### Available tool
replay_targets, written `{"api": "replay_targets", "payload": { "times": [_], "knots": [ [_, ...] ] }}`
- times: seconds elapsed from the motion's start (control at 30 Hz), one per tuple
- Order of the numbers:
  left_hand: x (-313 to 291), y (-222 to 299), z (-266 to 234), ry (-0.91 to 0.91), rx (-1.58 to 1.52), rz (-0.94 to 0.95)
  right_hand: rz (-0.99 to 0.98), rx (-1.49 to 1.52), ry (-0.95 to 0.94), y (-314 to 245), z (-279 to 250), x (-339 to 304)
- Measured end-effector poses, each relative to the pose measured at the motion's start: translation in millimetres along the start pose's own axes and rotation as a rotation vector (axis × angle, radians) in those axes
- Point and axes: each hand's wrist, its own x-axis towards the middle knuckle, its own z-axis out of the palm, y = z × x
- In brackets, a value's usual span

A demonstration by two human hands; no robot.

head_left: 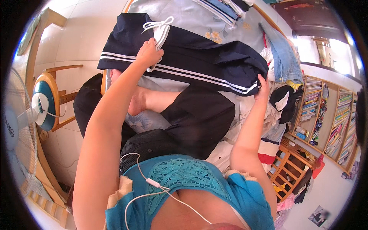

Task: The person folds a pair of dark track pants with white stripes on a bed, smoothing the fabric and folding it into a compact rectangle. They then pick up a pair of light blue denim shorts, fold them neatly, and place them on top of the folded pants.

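Note:
Navy trousers (199, 51) with a pair of white side stripes lie stretched from left to right across the bed in front of me. A white waistband part with a tied white drawstring (158, 23) shows on their left half. My left hand (149, 53) is closed on this white edge, its fingers curled over the cloth. At the right end of the trousers, my right hand (262, 89) pinches the dark edge near the stripes. Part of its fingers is hidden by the fabric.
Folded clothes (220, 11) lie at the bed's far side. Blue denim (281, 57) and other garments are heaped at the right, before a bookshelf (326, 115). A wooden stool (57, 101) and a fan (17, 130) stand at the left. My bent legs (199, 119) are below the trousers.

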Motion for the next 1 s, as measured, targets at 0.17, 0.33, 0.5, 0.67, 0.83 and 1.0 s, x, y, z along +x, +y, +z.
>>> {"api": "replay_targets", "payload": {
  "times": [0.17,0.33,0.5,0.67,0.83,1.0],
  "knots": [
    [8,-4,3,-0.084,0.076,-0.001,0.215,-0.11,0.258,32,-88,48],
    [11,11,4,-0.16,0.184,-0.017,0.14,-0.238,0.204,62,-126,65],
    [10,10,6,-0.138,0.219,-0.014,0.204,-0.125,0.27,62,-119,73],
    [13,17,12,-0.163,0.23,-0.019,0.166,-0.189,0.294,69,-135,97],
    [13,9,14,-0.112,0.22,0.013,0.126,-0.297,0.149,26,-118,119],
    [7,19,6,-0.101,0.187,-0.094,0.084,-0.394,0.051,0,-93,120]
  ]
}}
